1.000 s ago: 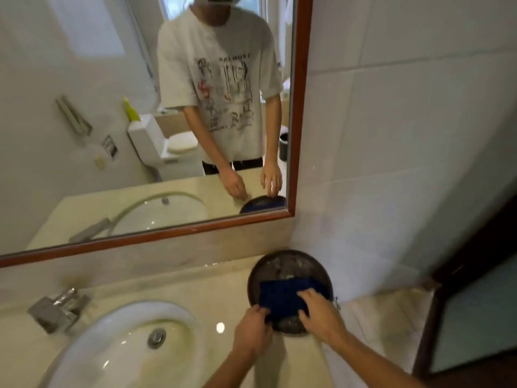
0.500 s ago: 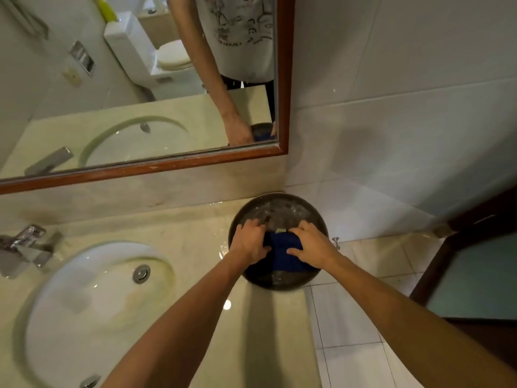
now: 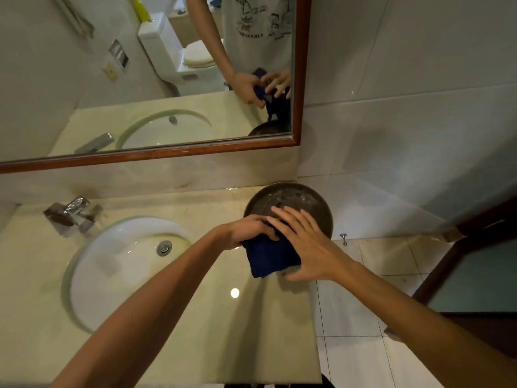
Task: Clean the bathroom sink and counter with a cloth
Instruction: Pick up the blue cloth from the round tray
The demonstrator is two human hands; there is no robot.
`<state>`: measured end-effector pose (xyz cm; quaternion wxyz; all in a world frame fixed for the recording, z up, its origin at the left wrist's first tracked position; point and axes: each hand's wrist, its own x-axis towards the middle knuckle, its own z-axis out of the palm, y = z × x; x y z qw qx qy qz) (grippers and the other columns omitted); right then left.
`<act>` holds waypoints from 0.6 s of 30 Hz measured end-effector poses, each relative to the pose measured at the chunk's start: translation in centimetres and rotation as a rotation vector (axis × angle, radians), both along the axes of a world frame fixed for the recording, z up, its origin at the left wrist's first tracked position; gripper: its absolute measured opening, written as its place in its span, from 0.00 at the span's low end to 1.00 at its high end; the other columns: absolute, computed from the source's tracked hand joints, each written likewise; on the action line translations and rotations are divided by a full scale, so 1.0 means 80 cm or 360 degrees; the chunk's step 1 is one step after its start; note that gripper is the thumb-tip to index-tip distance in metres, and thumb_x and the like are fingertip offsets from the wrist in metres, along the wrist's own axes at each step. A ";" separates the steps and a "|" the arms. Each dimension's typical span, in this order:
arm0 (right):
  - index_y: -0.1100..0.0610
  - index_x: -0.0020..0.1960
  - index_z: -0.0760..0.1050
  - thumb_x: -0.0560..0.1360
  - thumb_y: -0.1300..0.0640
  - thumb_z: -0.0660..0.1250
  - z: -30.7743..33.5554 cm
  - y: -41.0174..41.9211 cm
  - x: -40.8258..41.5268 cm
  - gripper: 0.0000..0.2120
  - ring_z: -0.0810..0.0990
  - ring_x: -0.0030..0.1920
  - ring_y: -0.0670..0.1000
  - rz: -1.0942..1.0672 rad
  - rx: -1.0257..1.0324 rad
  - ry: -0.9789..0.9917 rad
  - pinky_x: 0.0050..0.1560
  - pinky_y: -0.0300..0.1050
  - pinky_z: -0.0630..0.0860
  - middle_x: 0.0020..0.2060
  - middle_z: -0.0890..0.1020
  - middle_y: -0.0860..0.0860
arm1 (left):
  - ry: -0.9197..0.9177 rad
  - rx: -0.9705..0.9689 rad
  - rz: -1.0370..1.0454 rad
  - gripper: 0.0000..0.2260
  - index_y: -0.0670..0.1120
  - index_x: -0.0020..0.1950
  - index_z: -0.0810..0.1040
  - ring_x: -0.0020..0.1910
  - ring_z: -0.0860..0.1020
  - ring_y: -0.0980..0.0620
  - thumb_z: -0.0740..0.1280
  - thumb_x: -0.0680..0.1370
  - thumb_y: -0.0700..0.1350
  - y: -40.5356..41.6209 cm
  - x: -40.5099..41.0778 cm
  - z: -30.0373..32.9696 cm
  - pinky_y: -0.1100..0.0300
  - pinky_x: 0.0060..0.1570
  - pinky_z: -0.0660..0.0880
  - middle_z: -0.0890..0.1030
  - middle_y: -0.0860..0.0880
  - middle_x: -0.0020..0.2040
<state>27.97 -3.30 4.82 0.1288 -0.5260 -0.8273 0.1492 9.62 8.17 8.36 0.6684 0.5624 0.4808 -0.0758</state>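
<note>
Your left hand grips the top edge of the blue cloth, fingers curled round it, and it hangs over the near rim of the dark basin at the right end of the table. Your right hand lies spread against the cloth's right side, fingers straight, gripping nothing. The sink sits to the left of both hands, nearer your left, with the tap beyond. So the wipe likely runs leftward, left hand leading.
</note>
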 end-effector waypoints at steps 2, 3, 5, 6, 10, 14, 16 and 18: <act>0.47 0.83 0.39 0.66 0.30 0.69 -0.002 -0.016 -0.020 0.58 0.43 0.82 0.52 0.0029 -0.0045 0.0037 0.80 0.55 0.41 0.82 0.43 0.47 | -0.0086 -0.0232 0.0136 0.13 0.46 0.63 0.79 0.53 0.84 0.45 0.66 0.81 0.49 -0.013 -0.011 0.007 0.51 0.54 0.80 0.85 0.44 0.56; 0.47 0.83 0.42 0.68 0.33 0.71 -0.007 -0.023 -0.029 0.56 0.47 0.82 0.52 0.0000 -0.0049 0.0121 0.81 0.56 0.46 0.82 0.46 0.47 | -0.0099 -0.0334 0.0198 0.13 0.43 0.62 0.79 0.50 0.84 0.46 0.65 0.82 0.49 -0.019 -0.016 0.007 0.53 0.52 0.80 0.86 0.43 0.54; 0.51 0.82 0.54 0.71 0.45 0.75 -0.021 -0.033 -0.046 0.47 0.62 0.78 0.54 -0.0121 0.0070 0.0384 0.76 0.59 0.65 0.80 0.61 0.51 | -0.0076 -0.0504 0.0239 0.14 0.40 0.60 0.78 0.46 0.84 0.47 0.68 0.79 0.47 -0.030 -0.028 0.004 0.56 0.47 0.80 0.86 0.43 0.49; 0.55 0.80 0.59 0.70 0.52 0.77 -0.027 -0.036 -0.053 0.44 0.69 0.74 0.55 -0.0197 0.0164 0.0464 0.71 0.58 0.72 0.76 0.68 0.54 | -0.0086 -0.0578 0.0240 0.15 0.39 0.61 0.78 0.45 0.84 0.47 0.69 0.78 0.47 -0.034 -0.035 0.000 0.56 0.46 0.81 0.86 0.42 0.49; 0.61 0.75 0.70 0.67 0.66 0.78 -0.039 -0.053 -0.073 0.38 0.78 0.67 0.55 -0.0394 0.0048 0.0410 0.66 0.48 0.76 0.69 0.77 0.56 | -0.0251 -0.0812 0.0352 0.14 0.38 0.61 0.78 0.45 0.85 0.47 0.68 0.80 0.46 -0.040 -0.068 -0.021 0.57 0.43 0.84 0.85 0.41 0.51; 0.54 0.61 0.81 0.75 0.64 0.68 -0.034 -0.075 -0.074 0.16 0.83 0.54 0.50 -0.0912 -0.0589 0.0706 0.48 0.32 0.75 0.51 0.86 0.50 | -0.0190 -0.0579 0.0267 0.24 0.42 0.66 0.80 0.57 0.84 0.44 0.67 0.80 0.60 -0.034 -0.127 -0.046 0.55 0.51 0.83 0.84 0.44 0.61; 0.56 0.46 0.80 0.77 0.59 0.70 -0.042 -0.093 -0.070 0.02 0.83 0.43 0.53 -0.1269 -0.0644 0.0677 0.39 0.36 0.76 0.38 0.84 0.50 | -0.0044 -0.0168 0.0381 0.22 0.42 0.62 0.82 0.54 0.85 0.44 0.66 0.81 0.60 -0.036 -0.174 -0.069 0.52 0.53 0.83 0.85 0.44 0.59; 0.57 0.41 0.77 0.76 0.53 0.71 -0.053 -0.117 -0.076 0.09 0.82 0.37 0.55 -0.1612 -0.0542 0.0560 0.37 0.49 0.78 0.34 0.82 0.53 | 0.0080 0.0336 0.0480 0.16 0.44 0.55 0.85 0.50 0.86 0.46 0.68 0.80 0.56 -0.045 -0.232 -0.103 0.48 0.56 0.82 0.87 0.46 0.52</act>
